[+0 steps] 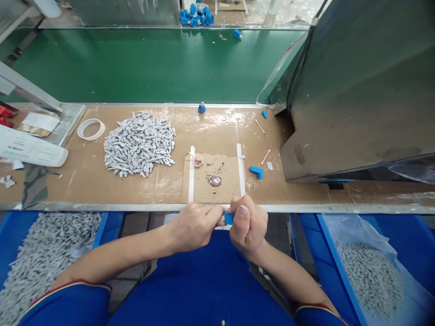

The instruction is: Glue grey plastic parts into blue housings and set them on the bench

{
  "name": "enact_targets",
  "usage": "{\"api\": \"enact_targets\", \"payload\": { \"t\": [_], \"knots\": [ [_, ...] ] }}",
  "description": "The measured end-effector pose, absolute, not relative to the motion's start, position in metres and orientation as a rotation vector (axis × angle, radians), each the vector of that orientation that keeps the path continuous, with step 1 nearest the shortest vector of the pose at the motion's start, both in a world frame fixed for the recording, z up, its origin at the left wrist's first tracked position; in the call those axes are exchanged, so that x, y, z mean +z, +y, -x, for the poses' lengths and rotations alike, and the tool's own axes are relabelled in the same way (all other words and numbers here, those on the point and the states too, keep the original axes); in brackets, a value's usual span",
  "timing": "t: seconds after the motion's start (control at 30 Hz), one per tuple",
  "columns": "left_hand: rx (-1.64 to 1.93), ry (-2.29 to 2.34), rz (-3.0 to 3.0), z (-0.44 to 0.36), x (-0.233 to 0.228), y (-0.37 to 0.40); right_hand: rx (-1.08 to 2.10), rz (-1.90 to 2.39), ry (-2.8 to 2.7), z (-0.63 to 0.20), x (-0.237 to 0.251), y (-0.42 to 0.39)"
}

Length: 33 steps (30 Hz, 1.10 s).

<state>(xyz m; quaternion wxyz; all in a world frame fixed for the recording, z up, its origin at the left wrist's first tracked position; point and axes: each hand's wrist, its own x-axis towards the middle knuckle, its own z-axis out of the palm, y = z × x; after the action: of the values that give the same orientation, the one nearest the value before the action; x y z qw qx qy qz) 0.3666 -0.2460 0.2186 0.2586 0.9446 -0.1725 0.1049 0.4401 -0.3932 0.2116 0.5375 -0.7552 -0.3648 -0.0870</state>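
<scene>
My left hand (197, 226) and my right hand (248, 226) meet just past the table's near edge, in front of my body. Between them shows a small blue plastic part (229, 218), gripped by the curled fingers of my right hand. The fingers of my left hand are closed at its left end, where a sliver of grey-white shows; most of what they hold is hidden. Just beyond the hands lies a taped-down cardboard sheet (226, 194) with a shiny brown puddle (215, 181) and a small pink dish (197, 160) with a swab in it.
A heap of grey plastic pieces (139, 145) and a tape roll (91, 129) lie left. Blue pieces (256, 172) and swabs (265, 156) lie right. Behind runs a green belt (163, 63). Blue bins (113, 226) of grey pieces flank me; a metal housing (360, 90) stands right.
</scene>
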Motion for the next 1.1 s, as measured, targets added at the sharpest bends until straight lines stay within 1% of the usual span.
{"api": "enact_targets", "payload": {
  "t": [0.1,0.2,0.33,0.5,0.67,0.77,0.87,0.93,1.03,1.1],
  "knots": [
    [0.383,-0.507,-2.634,-0.365,0.228,-0.240,-0.158,1.612,-0.885,-0.440,0.207,-0.394],
    [0.367,-0.466,-2.620,-0.358,0.237,-0.238,-0.123,1.519,-0.854,-0.435,0.201,-0.395],
    [0.310,-0.295,-2.419,-0.344,0.240,-0.245,-0.126,1.481,-0.874,-0.425,0.198,-0.398],
    [0.486,-0.140,-2.167,-0.332,0.237,-0.261,-0.212,1.441,-0.961,-0.414,0.190,-0.399],
    [0.561,-0.059,-2.126,-0.321,0.244,-0.272,-0.212,1.386,-1.054,-0.411,0.182,-0.398],
    [0.564,0.029,-2.221,-0.324,0.257,-0.251,-0.201,1.434,-1.116,-0.435,0.184,-0.408],
    [0.491,0.221,-2.413,-0.355,0.265,-0.198,-0.266,1.830,-0.884,-0.481,0.177,-0.427],
    [0.375,0.396,-2.534,-0.397,0.262,-0.154,-0.310,2.090,-0.716,-0.515,0.162,-0.440],
    [0.136,0.596,-2.729,-0.482,0.247,-0.100,-0.313,2.251,-0.755,-0.552,0.130,-0.450],
    [0.023,0.630,-2.840,-0.537,0.233,-0.079,-0.266,2.282,-0.801,-0.563,0.111,-0.452]
  ]
}}
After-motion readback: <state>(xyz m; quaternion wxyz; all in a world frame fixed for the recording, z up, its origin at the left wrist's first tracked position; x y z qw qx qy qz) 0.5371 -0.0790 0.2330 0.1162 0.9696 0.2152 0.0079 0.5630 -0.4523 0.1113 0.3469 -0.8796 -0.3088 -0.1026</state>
